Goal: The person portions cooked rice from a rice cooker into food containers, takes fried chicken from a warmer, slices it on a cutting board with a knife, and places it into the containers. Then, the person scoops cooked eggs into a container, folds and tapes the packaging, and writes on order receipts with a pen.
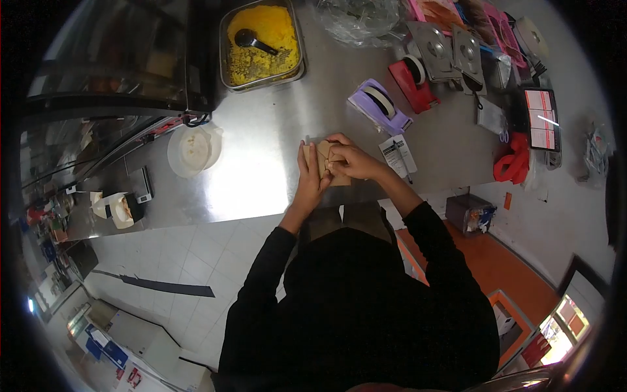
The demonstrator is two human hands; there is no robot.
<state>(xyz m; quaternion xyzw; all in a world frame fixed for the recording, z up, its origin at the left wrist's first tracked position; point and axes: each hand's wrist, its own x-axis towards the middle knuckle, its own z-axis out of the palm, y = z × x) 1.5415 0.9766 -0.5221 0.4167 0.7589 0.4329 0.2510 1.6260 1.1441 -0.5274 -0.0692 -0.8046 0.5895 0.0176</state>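
A small piece of folded brown kraft paper or card (pixel 341 179) is between my hands at the near edge of the steel counter; whether it is a bag or a box I cannot tell. My left hand (pixel 311 176) holds it along its left side, fingers pointing away from me. With fingertips pinched together, my right hand (pixel 351 161) grips its upper middle, hiding part of it. Just to the right lie a printed white slip (pixel 397 154) and a pen (pixel 408 171). Beyond them stands a purple tape dispenser (pixel 379 108).
A metal tray of yellow food (pixel 261 65) holds a black scoop (pixel 253 42) at the back left. Left of my hands are a white tub (pixel 193 151) and an open carton (pixel 117 209). A red tape dispenser (pixel 415 83), steel lids (pixel 436 49) and a tablet (pixel 541 119) stand rightward.
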